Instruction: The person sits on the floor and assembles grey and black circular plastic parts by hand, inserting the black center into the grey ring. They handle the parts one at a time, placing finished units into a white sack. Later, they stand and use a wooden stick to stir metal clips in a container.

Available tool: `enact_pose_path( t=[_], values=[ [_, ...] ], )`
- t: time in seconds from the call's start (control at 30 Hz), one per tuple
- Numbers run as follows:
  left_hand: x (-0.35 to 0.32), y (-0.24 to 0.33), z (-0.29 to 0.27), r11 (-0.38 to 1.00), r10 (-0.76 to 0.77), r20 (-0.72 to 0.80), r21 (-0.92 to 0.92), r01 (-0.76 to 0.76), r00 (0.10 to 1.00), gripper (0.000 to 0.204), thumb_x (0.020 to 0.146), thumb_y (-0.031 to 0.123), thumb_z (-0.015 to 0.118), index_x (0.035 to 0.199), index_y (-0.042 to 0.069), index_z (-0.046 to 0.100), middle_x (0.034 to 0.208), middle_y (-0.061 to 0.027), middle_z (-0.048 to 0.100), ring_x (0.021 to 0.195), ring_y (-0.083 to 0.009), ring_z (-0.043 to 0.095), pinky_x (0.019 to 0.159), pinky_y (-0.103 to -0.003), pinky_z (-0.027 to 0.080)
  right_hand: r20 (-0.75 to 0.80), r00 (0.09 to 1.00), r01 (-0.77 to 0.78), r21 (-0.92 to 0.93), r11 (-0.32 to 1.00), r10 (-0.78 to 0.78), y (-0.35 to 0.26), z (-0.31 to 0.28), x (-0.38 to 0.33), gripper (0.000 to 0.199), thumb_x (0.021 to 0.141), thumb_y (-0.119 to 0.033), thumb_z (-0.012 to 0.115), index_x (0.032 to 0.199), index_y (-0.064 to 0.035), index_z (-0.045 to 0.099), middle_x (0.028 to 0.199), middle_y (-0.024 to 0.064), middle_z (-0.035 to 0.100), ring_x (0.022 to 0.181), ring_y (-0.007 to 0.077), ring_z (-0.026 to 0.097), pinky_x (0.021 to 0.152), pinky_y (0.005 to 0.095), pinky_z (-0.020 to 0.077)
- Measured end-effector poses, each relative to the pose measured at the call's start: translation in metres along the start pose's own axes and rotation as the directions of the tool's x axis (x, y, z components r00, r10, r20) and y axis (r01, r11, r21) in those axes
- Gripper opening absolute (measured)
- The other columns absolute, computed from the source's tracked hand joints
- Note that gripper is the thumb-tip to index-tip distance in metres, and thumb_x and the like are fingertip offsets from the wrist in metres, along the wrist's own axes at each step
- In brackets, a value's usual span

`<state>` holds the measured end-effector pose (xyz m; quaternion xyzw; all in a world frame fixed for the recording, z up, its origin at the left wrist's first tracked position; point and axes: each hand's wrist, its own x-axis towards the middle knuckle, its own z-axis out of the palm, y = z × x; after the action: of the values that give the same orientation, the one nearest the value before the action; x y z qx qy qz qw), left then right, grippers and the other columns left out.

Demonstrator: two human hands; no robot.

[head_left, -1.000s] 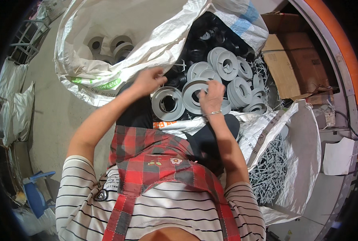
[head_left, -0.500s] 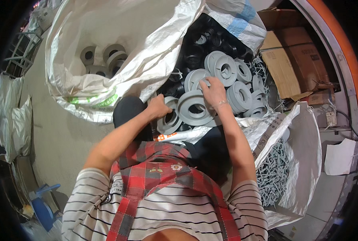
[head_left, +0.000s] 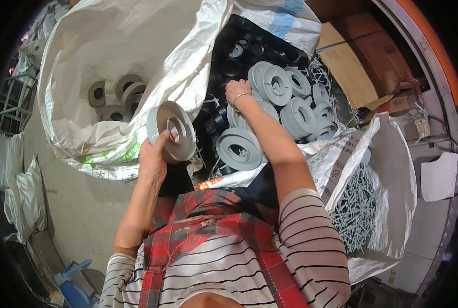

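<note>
My left hand [head_left: 153, 160] grips a grey plastic flanged ring [head_left: 163, 117], thumb in its central opening, raised at the near rim of a large white woven sack [head_left: 131, 167]. My right hand [head_left: 236, 91], with a bracelet at the wrist, reaches across to the far left edge of the grey ring pile [head_left: 275, 86]. Its fingers are curled downward beside black round parts [head_left: 231, 66], and whatever they grip is hidden. Below my right forearm lies another grey flanged ring [head_left: 239, 149]. Inside the white sack rest several grey rings [head_left: 96, 94].
At right, an open white sack [head_left: 393, 195] holds many thin grey plastic pieces [head_left: 352, 210]. Cardboard boxes [head_left: 349, 72] stand behind it. A metal rack [head_left: 16, 102] and a blue plastic object [head_left: 72, 287] are at the left.
My left hand has lifted a grey ring from the near edge of the pile and carried it left toward the large sack. My right hand has moved up and left, away from the near ring.
</note>
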<state>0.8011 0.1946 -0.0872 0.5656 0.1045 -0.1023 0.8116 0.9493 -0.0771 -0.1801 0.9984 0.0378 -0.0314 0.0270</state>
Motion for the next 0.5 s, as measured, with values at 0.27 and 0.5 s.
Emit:
enact_pose_path(
  t=[0.27,0.5],
  values=[
    [0.004,-0.012,0.024,0.953,-0.031,0.233,-0.285,0.099,0.972,0.034,0.093,0.028,0.059,0.113,0.001,0.056,0.100,-0.0064,0.063,0.092,-0.0164,0.061,0.083,-0.034,0.050,-0.437,0.889,0.450,0.780,0.436,-0.136,-0.053,-0.091,-0.142,0.013,0.077,-0.016,0.069,0.079,-0.0029,0.068,0.121,0.0187,0.059,0.117,0.0276,0.055,0.091,0.0327,0.0444],
    [-0.022,-0.010,0.015,0.980,-0.058,0.304,-0.163,0.112,0.951,0.041,0.093,0.030,0.059,0.119,-0.001,0.051,0.111,-0.0089,0.060,0.097,-0.0171,0.060,0.084,-0.035,0.050,-0.233,0.954,0.299,0.718,0.629,-0.187,-0.067,-0.111,-0.160,0.069,0.066,-0.023,0.079,0.122,0.0024,0.047,0.119,0.0218,0.049,0.110,0.0332,0.052,0.092,0.0372,0.0437]
  ],
)
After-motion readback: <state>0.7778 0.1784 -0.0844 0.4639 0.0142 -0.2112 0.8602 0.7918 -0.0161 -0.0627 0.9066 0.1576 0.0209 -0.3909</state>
